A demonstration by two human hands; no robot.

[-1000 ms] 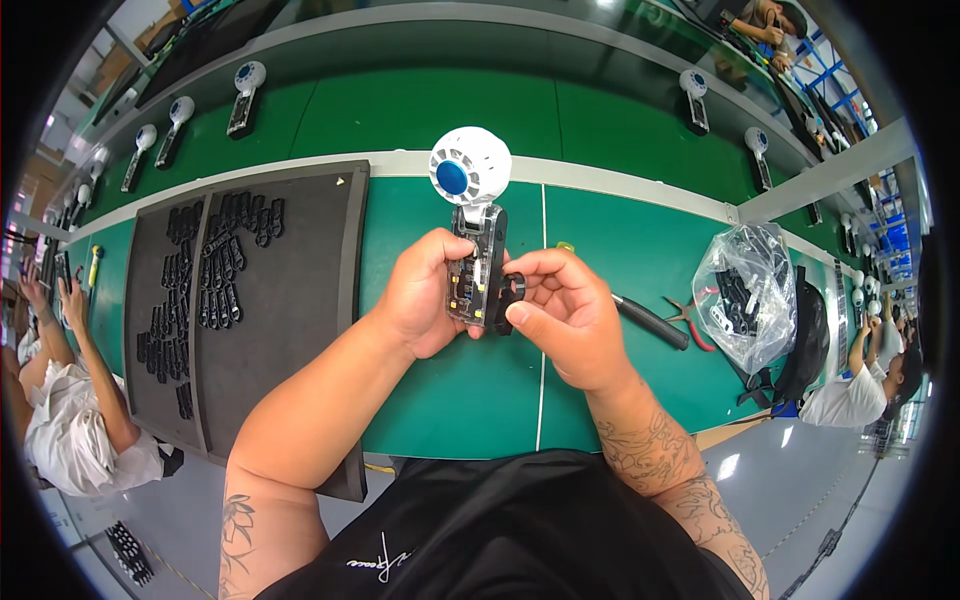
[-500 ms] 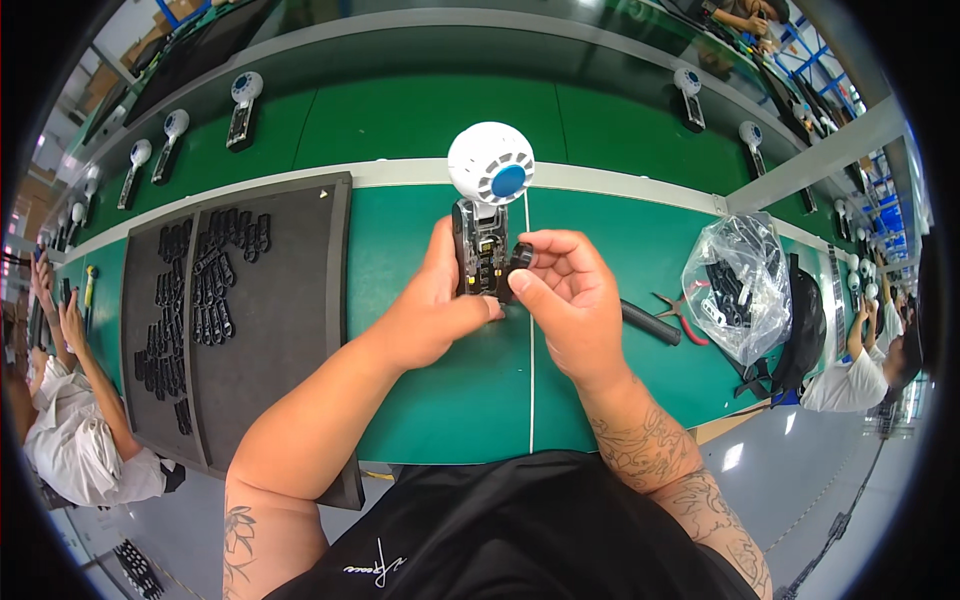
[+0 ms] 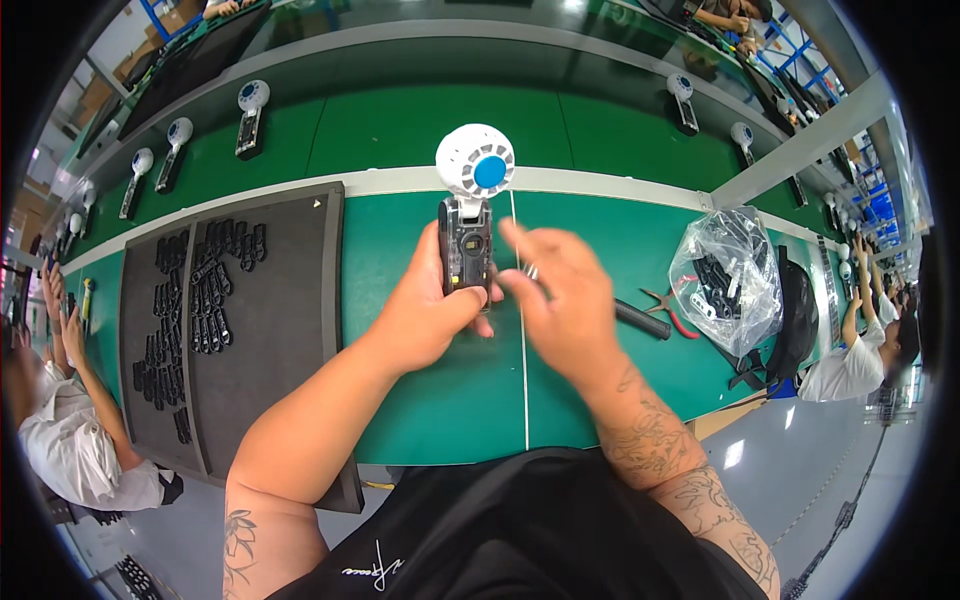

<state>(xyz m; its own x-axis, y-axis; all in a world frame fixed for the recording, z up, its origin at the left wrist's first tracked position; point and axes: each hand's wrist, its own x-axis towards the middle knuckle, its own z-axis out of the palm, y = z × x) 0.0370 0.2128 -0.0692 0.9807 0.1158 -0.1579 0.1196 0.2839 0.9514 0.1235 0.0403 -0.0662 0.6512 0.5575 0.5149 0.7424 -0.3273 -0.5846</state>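
My left hand [image 3: 428,315] is closed around the dark handle of a handheld fan [image 3: 476,160]. The fan has a round white head with a slotted grille and a blue centre, and stands head away from me. Its handle is uncovered, and a dark part [image 3: 472,243] with a small gold spot sits inside it. Just right of the handle is my right hand [image 3: 568,290], smeared by motion. Its thumb and index finger look apart, while the other fingers curl. A silvery glint shows by them; I cannot tell what it is.
A dark foam tray [image 3: 270,330] with rows of black parts lies left. On the right are a black cylinder [image 3: 642,319], red-handled pliers [image 3: 684,326] and a clear bag [image 3: 735,270] of parts. More fans [image 3: 252,115] stand on the far belt. Co-workers sit at both sides.
My right hand has let go of the small black round part and drawn slightly off the handle. A dark part now shows inside the handle. The fan has turned a little and shifted left.
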